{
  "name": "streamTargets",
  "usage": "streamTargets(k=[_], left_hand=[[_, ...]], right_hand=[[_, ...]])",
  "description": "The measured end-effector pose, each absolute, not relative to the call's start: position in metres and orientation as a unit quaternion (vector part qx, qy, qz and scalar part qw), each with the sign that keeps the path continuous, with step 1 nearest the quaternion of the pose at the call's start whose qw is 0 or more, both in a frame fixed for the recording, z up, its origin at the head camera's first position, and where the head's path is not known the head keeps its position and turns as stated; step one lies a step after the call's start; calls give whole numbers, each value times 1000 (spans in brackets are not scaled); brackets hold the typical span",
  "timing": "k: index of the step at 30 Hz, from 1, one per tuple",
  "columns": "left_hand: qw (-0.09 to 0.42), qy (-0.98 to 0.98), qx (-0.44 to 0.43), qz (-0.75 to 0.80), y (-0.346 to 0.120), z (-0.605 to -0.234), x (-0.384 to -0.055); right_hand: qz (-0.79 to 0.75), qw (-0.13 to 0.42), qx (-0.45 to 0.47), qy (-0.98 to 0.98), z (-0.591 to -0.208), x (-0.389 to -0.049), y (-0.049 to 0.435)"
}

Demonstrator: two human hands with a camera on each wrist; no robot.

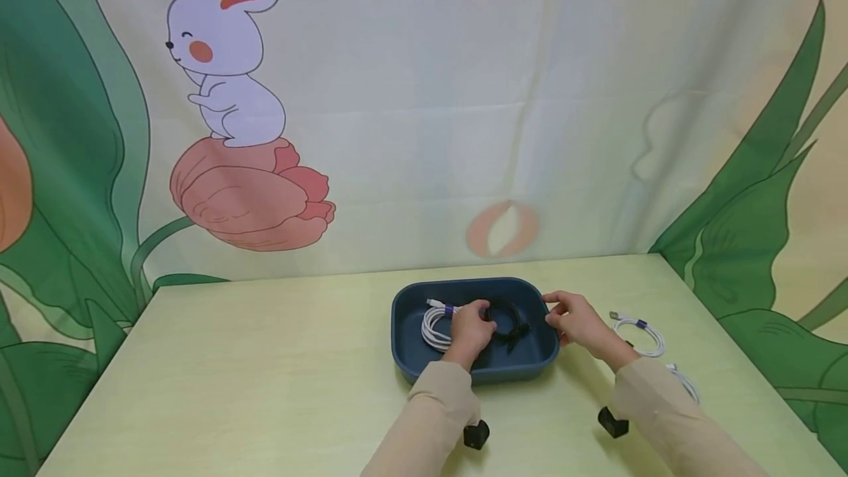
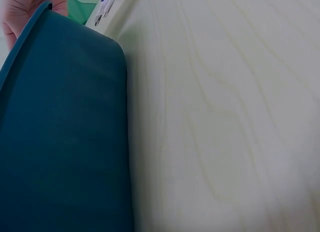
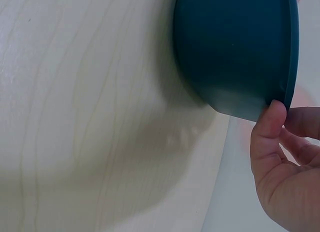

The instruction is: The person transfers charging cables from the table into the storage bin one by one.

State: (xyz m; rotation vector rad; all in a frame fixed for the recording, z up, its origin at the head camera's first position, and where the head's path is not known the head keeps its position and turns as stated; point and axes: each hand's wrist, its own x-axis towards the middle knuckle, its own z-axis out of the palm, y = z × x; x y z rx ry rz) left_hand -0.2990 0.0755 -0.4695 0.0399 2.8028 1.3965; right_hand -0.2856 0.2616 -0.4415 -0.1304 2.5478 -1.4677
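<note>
A dark blue bin (image 1: 464, 372) stands on the table with a coiled white cable (image 1: 432, 330) and a coiled black cable (image 1: 515, 336) inside. My left hand (image 1: 469, 331) reaches in between the coils, thumb and fingertips pinching the left side of the black one. With thumb and fingers, my right hand (image 1: 575, 321) grips the bin's right rim; in the right wrist view its thumb (image 3: 272, 119) presses the outer wall. The left wrist view shows the bin's outer side (image 2: 65, 117), and the left hand is out of sight there.
Right of the bin, a coiled white cable (image 1: 652, 341) with a blue tie lies on the light wooden table (image 1: 265, 374). Another white cable (image 1: 685, 383) is partly covered by the right sleeve. A printed rabbit curtain (image 1: 411, 131) hangs behind the table's far edge.
</note>
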Motion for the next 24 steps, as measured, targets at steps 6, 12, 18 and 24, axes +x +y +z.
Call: streamTargets(k=[6, 12, 18, 24], left_hand=[[21, 903, 57, 426, 73, -471, -298], [39, 907, 71, 413, 73, -472, -298], [44, 905, 73, 418, 73, -473, -298], [44, 903, 74, 421, 74, -471, -297]], right_hand=[[-495, 97, -46, 862, -442, -286, 262], [-497, 95, -46, 862, -443, -286, 262], [-496, 95, -47, 862, -443, -286, 262], [-494, 96, -45, 863, -442, -285, 261]])
